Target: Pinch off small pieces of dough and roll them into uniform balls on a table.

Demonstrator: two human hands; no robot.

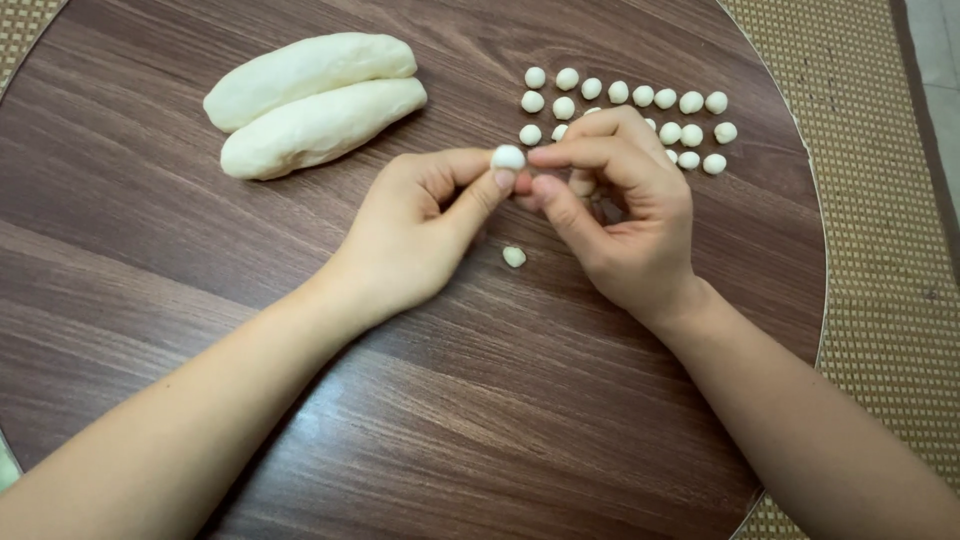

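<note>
left hand pinching dough ball | right hand closing on it too | risk: ball slipping, rolling off worktop

No packages, labels, signs or screens show anywhere in this view.

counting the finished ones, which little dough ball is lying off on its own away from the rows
The small dough ball on the table just below the hands, between the two wrists. The other balls sit grouped in rows beyond the right hand.
</note>
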